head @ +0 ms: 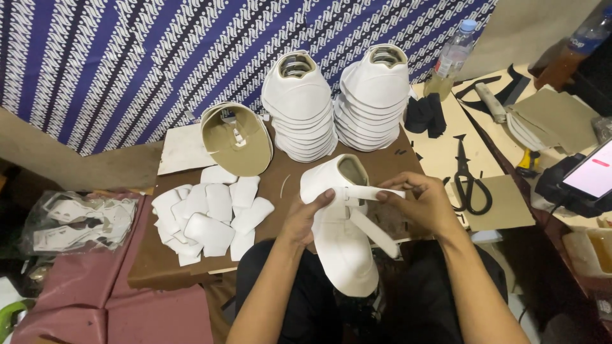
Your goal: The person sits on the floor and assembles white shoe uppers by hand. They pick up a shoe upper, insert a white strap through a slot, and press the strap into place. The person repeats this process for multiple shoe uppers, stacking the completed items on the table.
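Two stacks of white shoe uppers stand at the back of the brown bench [191, 267]: the left stack [298, 108] and the right stack [373, 99], each many pieces high, too tightly nested to count. One tan upper-shaped piece [237, 139] lies tilted to the left of them. In front of it spreads a loose pile of flat white cut pieces [210, 213], roughly a dozen, overlapping. One clear bag of further white pieces [83, 220] rests at the far left.

One white shoe upper [344, 242] is held over the person's lap, at the near edge of the bench, its opening turned away and its toe pointing toward the person. The left hand [305, 216] grips its left side, thumb pressed on top beside the strap. The right hand [421, 200] pinches the white strap [370, 191] between thumb and fingers [390, 194], stretching it across the upper; a second strap end hangs down to the right.

On the paler surface to the right lie one pair of black scissors [468, 181], one dark fabric scrap [426, 114], and one clear plastic bottle [452, 57]. A phone [593, 172] lies at the right edge.
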